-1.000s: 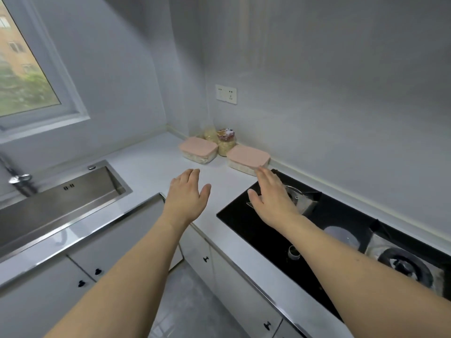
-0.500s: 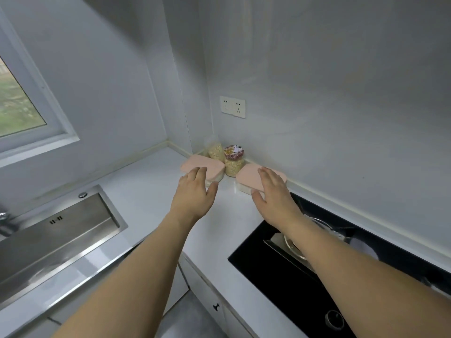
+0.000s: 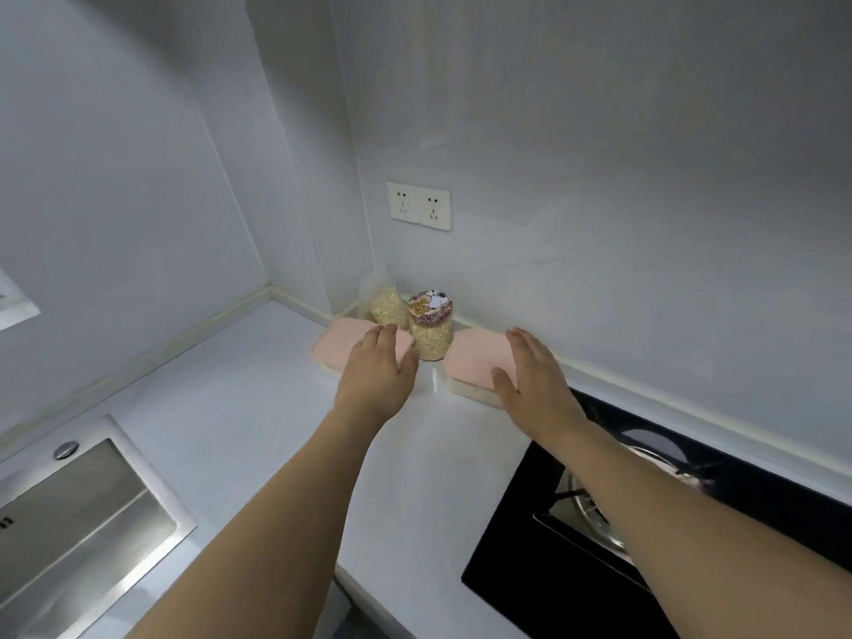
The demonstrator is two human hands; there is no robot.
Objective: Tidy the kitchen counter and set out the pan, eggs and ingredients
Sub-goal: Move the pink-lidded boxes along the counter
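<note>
The 2 pink-lidded translucent plastic boxes, left and right, sit in the tabletop corner. I judge them light, rigid and slippery-lidded; grip the short sides. My left hand and right hand lie flat on the lids, fingers extended, grasping nothing.

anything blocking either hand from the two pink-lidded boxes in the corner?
Nothing visible. The left hand is over the left pink-lidded box, and the right hand over the right pink-lidded box, fingers straight. The jar stands between the boxes, behind the hands, not in either path.
</note>
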